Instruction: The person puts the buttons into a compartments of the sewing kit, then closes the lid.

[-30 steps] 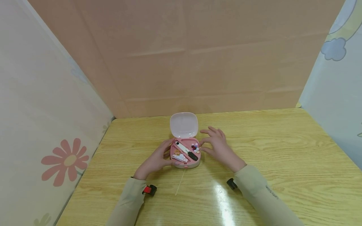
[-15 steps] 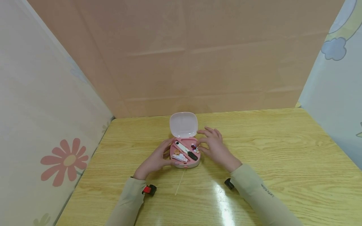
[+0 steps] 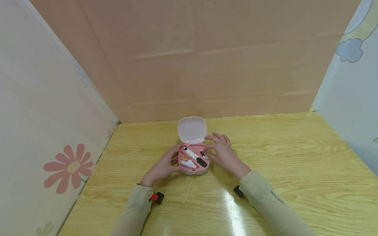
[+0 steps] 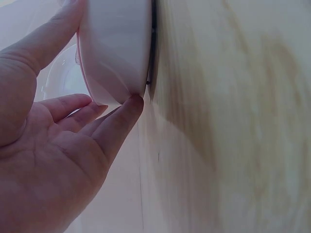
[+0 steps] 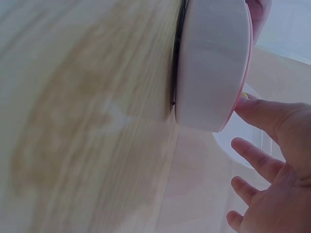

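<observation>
A small pink-and-white lidded box (image 3: 194, 173) stands on the table, its translucent lid (image 3: 192, 129) raised at the back. My left hand (image 3: 161, 168) holds the box by its left side, thumb at the front and fingers around behind. In the box's middle lies a slim white tool with a black end (image 3: 201, 162). The front-left section holds a white printed piece (image 3: 189, 165) and a round orange-yellow piece (image 3: 184, 158). My right hand (image 3: 222, 153) reaches over the right rim, thumb and index fingertip among small coloured pieces (image 3: 206, 157). I cannot tell whether they pinch one.
A thin pale strand (image 3: 188, 190) lies on the wood-grain table (image 3: 289, 154) in front of the box. An orange-brown panel (image 3: 195, 65) stands along the table's back edge, with patterned walls (image 3: 53, 108) at both sides.
My right hand has moved left, bringing its thumb and index finger from the rim into the box's right section. The left hand and box stay in place.
</observation>
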`<state>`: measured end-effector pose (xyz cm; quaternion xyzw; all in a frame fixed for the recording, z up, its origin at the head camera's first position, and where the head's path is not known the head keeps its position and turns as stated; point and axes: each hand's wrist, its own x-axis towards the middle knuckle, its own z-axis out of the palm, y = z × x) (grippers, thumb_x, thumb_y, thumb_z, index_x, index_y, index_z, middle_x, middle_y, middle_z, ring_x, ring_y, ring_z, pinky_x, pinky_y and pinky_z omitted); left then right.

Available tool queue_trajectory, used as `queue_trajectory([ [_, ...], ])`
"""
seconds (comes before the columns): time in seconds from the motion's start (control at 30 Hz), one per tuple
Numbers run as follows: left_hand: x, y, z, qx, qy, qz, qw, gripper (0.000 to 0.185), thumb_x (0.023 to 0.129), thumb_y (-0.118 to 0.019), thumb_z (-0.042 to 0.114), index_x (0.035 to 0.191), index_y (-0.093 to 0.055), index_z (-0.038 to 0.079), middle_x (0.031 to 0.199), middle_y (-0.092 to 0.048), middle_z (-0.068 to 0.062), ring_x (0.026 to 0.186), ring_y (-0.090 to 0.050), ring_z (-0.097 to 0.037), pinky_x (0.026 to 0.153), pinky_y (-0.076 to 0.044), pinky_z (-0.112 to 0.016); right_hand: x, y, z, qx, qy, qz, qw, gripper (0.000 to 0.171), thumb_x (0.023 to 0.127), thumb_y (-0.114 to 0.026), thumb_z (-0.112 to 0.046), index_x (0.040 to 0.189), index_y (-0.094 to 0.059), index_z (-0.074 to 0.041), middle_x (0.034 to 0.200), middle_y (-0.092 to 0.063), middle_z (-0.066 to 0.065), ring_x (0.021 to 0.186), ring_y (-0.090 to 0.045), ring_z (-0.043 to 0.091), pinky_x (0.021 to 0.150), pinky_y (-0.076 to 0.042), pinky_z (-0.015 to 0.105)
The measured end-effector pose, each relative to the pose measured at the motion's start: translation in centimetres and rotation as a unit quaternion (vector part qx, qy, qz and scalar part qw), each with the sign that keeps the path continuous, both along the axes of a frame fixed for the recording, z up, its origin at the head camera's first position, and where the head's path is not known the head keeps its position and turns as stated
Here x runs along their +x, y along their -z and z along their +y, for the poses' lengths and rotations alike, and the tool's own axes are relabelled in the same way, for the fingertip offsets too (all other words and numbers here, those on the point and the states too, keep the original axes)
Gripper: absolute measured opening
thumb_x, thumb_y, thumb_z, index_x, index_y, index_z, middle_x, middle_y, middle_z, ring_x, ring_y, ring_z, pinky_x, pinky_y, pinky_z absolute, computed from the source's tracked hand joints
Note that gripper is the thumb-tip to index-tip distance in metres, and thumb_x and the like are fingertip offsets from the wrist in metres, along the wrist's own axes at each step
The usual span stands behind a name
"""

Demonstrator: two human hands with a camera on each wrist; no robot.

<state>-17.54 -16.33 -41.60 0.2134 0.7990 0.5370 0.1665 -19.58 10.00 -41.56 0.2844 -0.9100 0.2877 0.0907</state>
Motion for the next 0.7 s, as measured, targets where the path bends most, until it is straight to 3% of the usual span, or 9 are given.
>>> queue_trajectory([
  [0.33,-0.5,1.4,-0.3,-0.010,-0.014,0.003,0.9999,0.088,0.081,-0.076,0.010,0.152,-0.024,0.018,0.153,-0.025,-0.007,0.137,-0.029,-0.028,0.107,-0.035,-0.041,0.1,0.0,-0.1,-0.002,-0.002,-0.003,1.000,0.009,0.081,-0.077,-0.012,0.085,-0.075,-0.020,0.133,-0.053,0.012,0.135,-0.028,0.039,0.109,-0.009,0.061],
  [0.7,-0.5,1.4,-0.4,-0.009,-0.012,0.007,0.9999,0.088,0.081,-0.077,0.012,0.152,-0.025,0.018,0.152,-0.027,-0.003,0.137,-0.030,-0.026,0.107,-0.035,-0.037,0.3,-0.1,0.1,-0.009,-0.001,-0.008,1.000,0.011,0.081,-0.077,-0.010,0.087,-0.075,-0.019,0.133,-0.054,0.012,0.134,-0.029,0.040,0.108,-0.011,0.063],
])
